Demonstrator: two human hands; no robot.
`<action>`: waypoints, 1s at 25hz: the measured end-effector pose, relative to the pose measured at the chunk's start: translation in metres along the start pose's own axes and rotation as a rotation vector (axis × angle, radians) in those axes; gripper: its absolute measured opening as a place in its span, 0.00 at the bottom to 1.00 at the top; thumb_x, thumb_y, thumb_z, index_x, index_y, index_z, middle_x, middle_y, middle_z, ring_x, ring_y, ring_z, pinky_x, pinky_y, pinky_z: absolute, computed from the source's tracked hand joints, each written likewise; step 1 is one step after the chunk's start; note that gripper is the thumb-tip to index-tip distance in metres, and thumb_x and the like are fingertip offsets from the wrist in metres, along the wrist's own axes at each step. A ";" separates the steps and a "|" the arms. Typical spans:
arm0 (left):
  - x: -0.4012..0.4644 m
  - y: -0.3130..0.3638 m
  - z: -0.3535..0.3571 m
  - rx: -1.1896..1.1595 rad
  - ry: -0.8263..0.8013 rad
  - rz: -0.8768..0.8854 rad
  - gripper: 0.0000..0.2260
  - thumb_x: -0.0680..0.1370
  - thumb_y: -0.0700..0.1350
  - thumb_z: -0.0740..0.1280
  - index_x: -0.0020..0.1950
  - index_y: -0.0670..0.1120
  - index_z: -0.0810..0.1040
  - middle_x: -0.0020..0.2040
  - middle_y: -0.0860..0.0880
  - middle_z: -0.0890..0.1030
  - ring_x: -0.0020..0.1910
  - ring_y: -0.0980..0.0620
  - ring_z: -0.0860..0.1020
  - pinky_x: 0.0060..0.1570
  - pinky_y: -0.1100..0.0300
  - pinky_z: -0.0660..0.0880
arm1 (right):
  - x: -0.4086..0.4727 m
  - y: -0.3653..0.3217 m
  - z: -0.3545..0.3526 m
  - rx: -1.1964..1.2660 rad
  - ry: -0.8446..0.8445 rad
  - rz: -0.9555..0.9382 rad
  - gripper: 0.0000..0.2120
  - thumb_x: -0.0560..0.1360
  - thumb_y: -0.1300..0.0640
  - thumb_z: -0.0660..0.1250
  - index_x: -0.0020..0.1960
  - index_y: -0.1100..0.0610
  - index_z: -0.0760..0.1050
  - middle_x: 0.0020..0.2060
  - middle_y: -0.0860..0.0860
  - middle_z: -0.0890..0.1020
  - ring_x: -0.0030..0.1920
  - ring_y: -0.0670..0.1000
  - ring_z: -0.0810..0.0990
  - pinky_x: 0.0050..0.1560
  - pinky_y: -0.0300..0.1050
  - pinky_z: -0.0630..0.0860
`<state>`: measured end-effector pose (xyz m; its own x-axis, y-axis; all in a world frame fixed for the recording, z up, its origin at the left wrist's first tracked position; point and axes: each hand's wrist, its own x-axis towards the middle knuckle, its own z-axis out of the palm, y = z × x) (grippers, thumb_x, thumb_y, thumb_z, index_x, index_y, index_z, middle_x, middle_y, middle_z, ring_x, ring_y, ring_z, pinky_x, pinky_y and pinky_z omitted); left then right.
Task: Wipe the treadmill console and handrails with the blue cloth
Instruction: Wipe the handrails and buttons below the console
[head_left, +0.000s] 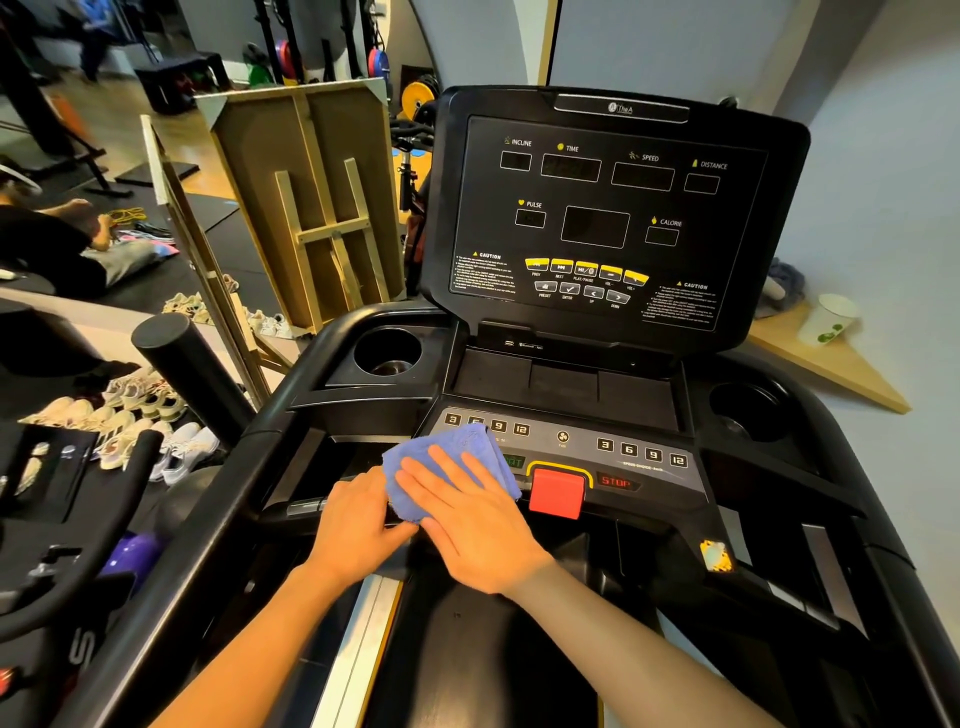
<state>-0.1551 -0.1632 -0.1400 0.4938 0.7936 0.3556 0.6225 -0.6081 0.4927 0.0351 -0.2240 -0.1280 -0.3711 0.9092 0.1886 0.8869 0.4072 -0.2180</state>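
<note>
The blue cloth lies folded on the lower button strip of the black treadmill console, covering the left row of number keys and part of the green start key. My right hand lies flat on the cloth, fingers spread, pressing it down. My left hand sits just left of it, fingers curled at the cloth's near left edge and on the front bar. The left handrail curves down the left side; the right handrail runs down the right.
A red safety key and the STOP button sit right of the cloth. Cup holders flank the console. A paper cup stands on a wooden board at right. Shoes, wooden frames and a seated person are at left.
</note>
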 end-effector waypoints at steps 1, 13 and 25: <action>0.000 0.002 -0.001 0.004 0.003 -0.013 0.16 0.74 0.62 0.67 0.54 0.52 0.79 0.43 0.58 0.81 0.39 0.59 0.77 0.42 0.63 0.74 | -0.004 0.002 -0.006 -0.004 -0.004 0.005 0.27 0.84 0.47 0.49 0.82 0.49 0.51 0.82 0.47 0.54 0.81 0.47 0.42 0.79 0.51 0.37; -0.002 -0.004 0.003 0.114 -0.038 -0.113 0.33 0.72 0.69 0.62 0.68 0.48 0.74 0.54 0.52 0.83 0.48 0.55 0.81 0.52 0.54 0.77 | -0.062 0.040 -0.036 -0.086 -0.063 0.105 0.28 0.83 0.49 0.51 0.82 0.46 0.49 0.81 0.42 0.53 0.81 0.47 0.45 0.78 0.49 0.39; -0.002 -0.007 0.007 0.136 -0.063 -0.171 0.32 0.72 0.65 0.70 0.70 0.48 0.73 0.57 0.51 0.83 0.52 0.53 0.81 0.56 0.49 0.77 | -0.120 0.078 -0.047 -0.254 -0.050 0.204 0.30 0.82 0.50 0.55 0.82 0.48 0.51 0.81 0.44 0.53 0.81 0.49 0.47 0.79 0.51 0.45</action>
<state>-0.1566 -0.1609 -0.1499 0.4084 0.8850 0.2236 0.7746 -0.4656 0.4280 0.1617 -0.3057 -0.1224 -0.1861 0.9755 0.1172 0.9823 0.1872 0.0010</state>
